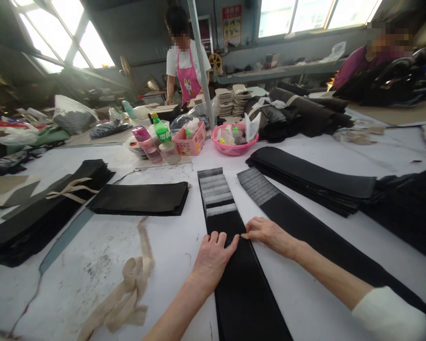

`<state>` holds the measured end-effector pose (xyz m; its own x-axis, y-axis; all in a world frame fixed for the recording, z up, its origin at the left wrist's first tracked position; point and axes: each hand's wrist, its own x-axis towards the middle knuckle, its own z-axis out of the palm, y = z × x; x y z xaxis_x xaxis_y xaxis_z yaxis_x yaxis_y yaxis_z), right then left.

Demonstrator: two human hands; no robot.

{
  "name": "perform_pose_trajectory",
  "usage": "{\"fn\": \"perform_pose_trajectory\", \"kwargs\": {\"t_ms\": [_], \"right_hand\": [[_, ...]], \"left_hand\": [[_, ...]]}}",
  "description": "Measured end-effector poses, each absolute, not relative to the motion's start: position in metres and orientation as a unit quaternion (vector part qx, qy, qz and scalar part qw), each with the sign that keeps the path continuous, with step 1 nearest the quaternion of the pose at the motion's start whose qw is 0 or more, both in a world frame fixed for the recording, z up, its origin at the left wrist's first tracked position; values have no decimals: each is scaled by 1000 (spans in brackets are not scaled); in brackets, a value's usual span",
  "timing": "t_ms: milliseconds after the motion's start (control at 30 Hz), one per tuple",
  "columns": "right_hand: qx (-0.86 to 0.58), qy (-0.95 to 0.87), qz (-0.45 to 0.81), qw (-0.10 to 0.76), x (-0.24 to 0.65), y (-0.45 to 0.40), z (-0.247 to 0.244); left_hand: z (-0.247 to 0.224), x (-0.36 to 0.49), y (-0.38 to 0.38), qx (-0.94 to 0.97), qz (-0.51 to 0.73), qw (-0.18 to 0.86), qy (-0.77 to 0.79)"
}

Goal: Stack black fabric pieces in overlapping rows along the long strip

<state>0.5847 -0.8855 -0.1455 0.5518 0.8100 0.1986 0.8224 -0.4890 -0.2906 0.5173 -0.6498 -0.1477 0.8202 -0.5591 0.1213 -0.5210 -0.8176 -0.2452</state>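
Note:
A long black strip stack [248, 293] runs away from me down the middle of the white table, its far end banded with grey-white stripes. My left hand [213, 258] lies on its left side, fingers bent and thumb reaching right across the black surface. At the strip's right edge, my right hand [268, 234] has its thumb and fingertips pinched together, close to the left thumb. Whatever thin piece is between the fingertips is too small to name. To the right rests a second black stack [305, 227], also with a grey striped far end.
Black stacks lie left [138, 199] and right [315, 177]. Beige fabric strips [133, 284] curl at the lower left. Beyond are a pink basket [234, 149], a pink box [190, 144], a green bottle [161, 128] and a metal pole [203, 66]. Two people are across the table.

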Motion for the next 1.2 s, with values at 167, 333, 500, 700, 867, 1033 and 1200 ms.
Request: {"fn": "perform_pose_trajectory", "kwargs": {"t_ms": [167, 333, 500, 700, 867, 1033, 1200], "right_hand": [[-873, -451, -28, 182, 581, -881, -132], [-862, -408, -29, 299, 570, -843, -132], [-849, -392, -11, 355, 569, -822, -157], [-853, -408, 11, 324, 575, -826, -161], [-860, -423, 25, 284, 575, -823, -154], [-862, -444, 23, 244, 575, -821, -151], [-853, -475, 10, 214, 573, -822, -148]], "left_hand": [[-145, 516, -650, -949, -102, 93, 284], [-145, 515, -646, -949, -120, 60, 284], [-154, 513, -638, -950, -153, 4, 272], [-164, 511, -627, -955, -164, -117, 217], [-165, 510, -617, -951, -140, -159, 227], [-165, 510, -614, -957, -141, -131, 218], [-167, 509, -614, -948, -173, -74, 258]]}}
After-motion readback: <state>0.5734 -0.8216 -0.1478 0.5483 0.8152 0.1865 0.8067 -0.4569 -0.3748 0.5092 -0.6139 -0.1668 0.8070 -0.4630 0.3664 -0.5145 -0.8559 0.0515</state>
